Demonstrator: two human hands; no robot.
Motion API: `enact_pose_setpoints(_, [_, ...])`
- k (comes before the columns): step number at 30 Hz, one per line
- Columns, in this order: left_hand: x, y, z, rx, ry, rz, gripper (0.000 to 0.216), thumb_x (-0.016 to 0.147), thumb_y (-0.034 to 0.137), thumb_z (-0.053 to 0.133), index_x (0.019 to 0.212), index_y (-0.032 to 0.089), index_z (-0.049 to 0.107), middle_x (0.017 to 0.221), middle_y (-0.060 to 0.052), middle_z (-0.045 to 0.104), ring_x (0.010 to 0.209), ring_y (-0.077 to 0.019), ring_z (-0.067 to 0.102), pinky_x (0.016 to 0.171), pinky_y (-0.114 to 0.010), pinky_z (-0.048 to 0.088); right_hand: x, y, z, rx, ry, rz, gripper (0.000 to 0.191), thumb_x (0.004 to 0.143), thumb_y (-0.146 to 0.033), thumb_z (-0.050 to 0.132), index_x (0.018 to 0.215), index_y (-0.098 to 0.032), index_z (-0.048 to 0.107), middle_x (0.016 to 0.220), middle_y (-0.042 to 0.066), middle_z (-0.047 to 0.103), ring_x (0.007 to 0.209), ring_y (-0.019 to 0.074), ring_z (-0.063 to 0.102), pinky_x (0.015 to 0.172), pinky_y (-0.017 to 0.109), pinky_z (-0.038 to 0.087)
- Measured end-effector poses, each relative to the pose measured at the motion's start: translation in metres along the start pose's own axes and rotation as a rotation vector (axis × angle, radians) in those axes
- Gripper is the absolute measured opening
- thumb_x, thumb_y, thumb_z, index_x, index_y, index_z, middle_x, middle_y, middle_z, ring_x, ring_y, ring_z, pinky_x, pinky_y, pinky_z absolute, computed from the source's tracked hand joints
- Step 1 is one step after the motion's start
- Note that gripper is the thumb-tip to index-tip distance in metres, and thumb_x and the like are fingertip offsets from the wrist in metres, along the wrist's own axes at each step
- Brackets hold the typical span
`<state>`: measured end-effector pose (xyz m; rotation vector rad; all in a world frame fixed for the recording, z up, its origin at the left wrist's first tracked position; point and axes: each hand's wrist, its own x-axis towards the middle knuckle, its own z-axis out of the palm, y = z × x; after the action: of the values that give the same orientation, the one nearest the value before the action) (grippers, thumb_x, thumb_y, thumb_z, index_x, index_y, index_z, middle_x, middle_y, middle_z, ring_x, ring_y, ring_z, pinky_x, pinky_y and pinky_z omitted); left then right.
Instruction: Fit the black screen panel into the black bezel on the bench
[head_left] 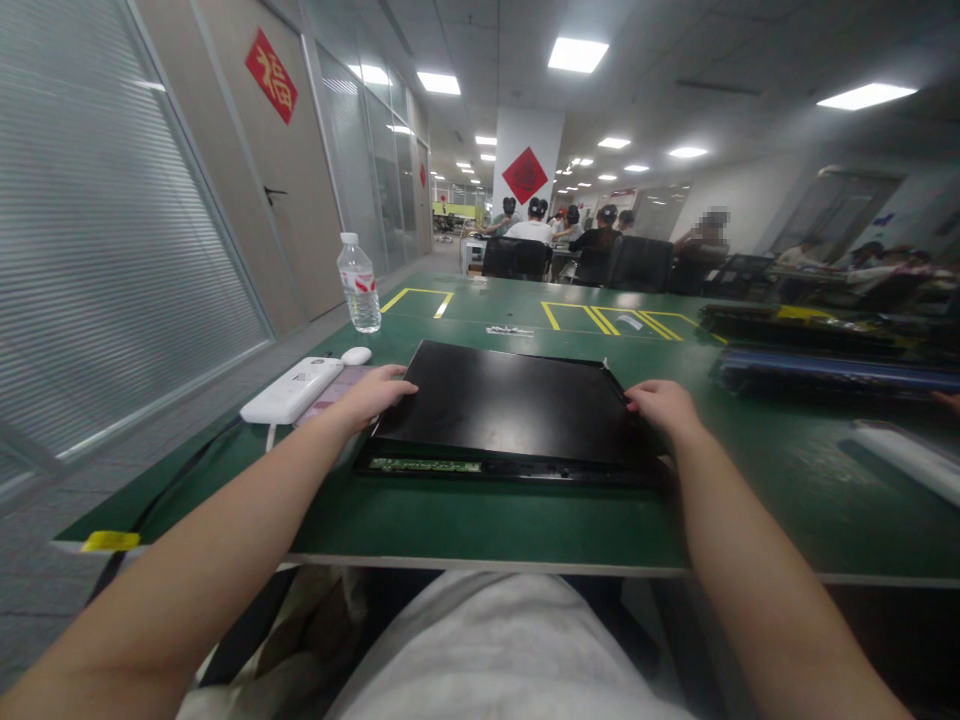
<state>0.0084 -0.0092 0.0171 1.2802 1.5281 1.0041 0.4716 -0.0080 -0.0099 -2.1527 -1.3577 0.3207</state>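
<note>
Both our hands grasp the black panel [510,400] by its opposite side edges, neither one spread wide nor fully clenched. With our left hand [379,393] we hold the left edge, thumb laid on the upper face and the other fingers bent at the side; we cannot tell how far they reach underneath. With our right hand [665,405] we pinch the right edge between thumb and bent forefinger, the rest of the fingers curled in and partly hidden. Largest before us is the green table [480,530], and the panel is over its near part, between our forearms. Beneath the panel we see a black frame [525,472], its near strip exposed toward us; we cannot tell whether the two touch all along. Well apart to our right lies a long bluish unit [832,372]. Near our left hand sits a white block [292,390], and beyond it a clear bottle [360,285] stands upright. Smaller is the green circuit board [425,465], set in the frame's near left part. Smallest is a rounded white object [356,356], just beside the block.
</note>
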Motion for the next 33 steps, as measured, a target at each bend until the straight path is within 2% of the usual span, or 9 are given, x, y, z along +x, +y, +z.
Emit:
enact_pose_setpoints(4, [0.001, -0.001, -0.001, -0.074, -0.015, 0.009, 0.043, 0.06, 0.023, 0.079, 0.102, 0.019, 0.073, 0.087, -0.005, 0.078, 0.086, -0.0287, 0.075, 0.073, -0.034, 0.059, -0.001, 0.0, 0.0, -0.006, -0.002, -0.008, 0.02, 0.081, -0.03, 0.064, 0.089, -0.021, 0.08, 0.078, 0.005, 0.078, 0.077, 0.0205, 0.07, 0.073, 0.03, 0.051])
enact_pose_setpoints(9, [0.007, -0.007, -0.004, -0.136, 0.006, 0.059, 0.052, 0.054, 0.033, 0.089, 0.102, 0.017, 0.075, 0.098, -0.009, 0.079, 0.092, -0.0305, 0.074, 0.079, -0.038, 0.06, -0.002, -0.002, -0.001, -0.011, 0.001, -0.004, 0.019, 0.082, -0.029, 0.064, 0.089, -0.021, 0.08, 0.079, 0.005, 0.078, 0.079, 0.0211, 0.07, 0.072, 0.029, 0.05])
enact_pose_setpoints(13, [0.01, -0.01, -0.006, -0.094, -0.024, 0.083, 0.053, 0.053, 0.037, 0.092, 0.1, 0.016, 0.077, 0.098, -0.011, 0.079, 0.091, -0.0319, 0.074, 0.08, -0.04, 0.059, -0.004, -0.003, -0.001, -0.002, -0.001, -0.003, 0.019, 0.083, -0.029, 0.064, 0.089, -0.021, 0.08, 0.079, 0.005, 0.078, 0.079, 0.0207, 0.07, 0.072, 0.029, 0.049])
enact_pose_setpoints(16, [0.014, -0.012, -0.008, 0.017, 0.035, 0.126, 0.055, 0.055, 0.038, 0.089, 0.104, 0.016, 0.077, 0.099, -0.012, 0.079, 0.093, -0.0327, 0.073, 0.082, -0.041, 0.058, -0.004, -0.003, -0.001, -0.003, 0.008, -0.018, 0.019, 0.082, -0.029, 0.064, 0.087, -0.02, 0.08, 0.078, 0.005, 0.077, 0.078, 0.0203, 0.07, 0.072, 0.029, 0.049])
enact_pose_setpoints(22, [0.022, -0.018, -0.01, 0.267, 0.08, 0.285, 0.042, 0.059, 0.041, 0.082, 0.092, 0.015, 0.078, 0.093, -0.011, 0.076, 0.096, -0.0336, 0.07, 0.085, -0.04, 0.055, 0.0, -0.001, 0.0, 0.032, -0.01, 0.005, 0.019, 0.083, -0.031, 0.064, 0.089, -0.02, 0.079, 0.078, 0.005, 0.078, 0.072, 0.0188, 0.069, 0.07, 0.029, 0.049])
enact_pose_setpoints(27, [0.019, -0.017, -0.008, 0.337, 0.108, 0.277, 0.029, 0.059, 0.038, 0.079, 0.081, 0.019, 0.077, 0.085, -0.007, 0.074, 0.092, -0.0315, 0.069, 0.082, -0.037, 0.055, 0.0, 0.0, 0.001, 0.088, 0.004, 0.022, 0.017, 0.081, -0.03, 0.065, 0.084, -0.019, 0.078, 0.076, 0.005, 0.078, 0.067, 0.0177, 0.067, 0.067, 0.028, 0.05])
enact_pose_setpoints(30, [0.019, -0.018, -0.007, 0.362, 0.102, 0.293, 0.025, 0.058, 0.037, 0.079, 0.075, 0.02, 0.075, 0.09, -0.009, 0.074, 0.093, -0.0327, 0.069, 0.083, -0.039, 0.055, -0.001, 0.0, 0.001, 0.14, 0.018, 0.044, 0.015, 0.078, -0.029, 0.065, 0.081, -0.019, 0.077, 0.075, 0.006, 0.077, 0.065, 0.0172, 0.067, 0.064, 0.027, 0.05])
enact_pose_setpoints(33, [0.022, -0.02, -0.007, 0.386, 0.124, 0.304, 0.021, 0.057, 0.035, 0.078, 0.072, 0.021, 0.073, 0.098, -0.011, 0.075, 0.1, -0.0353, 0.068, 0.092, -0.042, 0.053, -0.003, 0.0, 0.002, 0.195, 0.031, 0.058, 0.016, 0.076, -0.028, 0.065, 0.081, -0.019, 0.077, 0.074, 0.007, 0.077, 0.063, 0.0174, 0.066, 0.06, 0.026, 0.05])
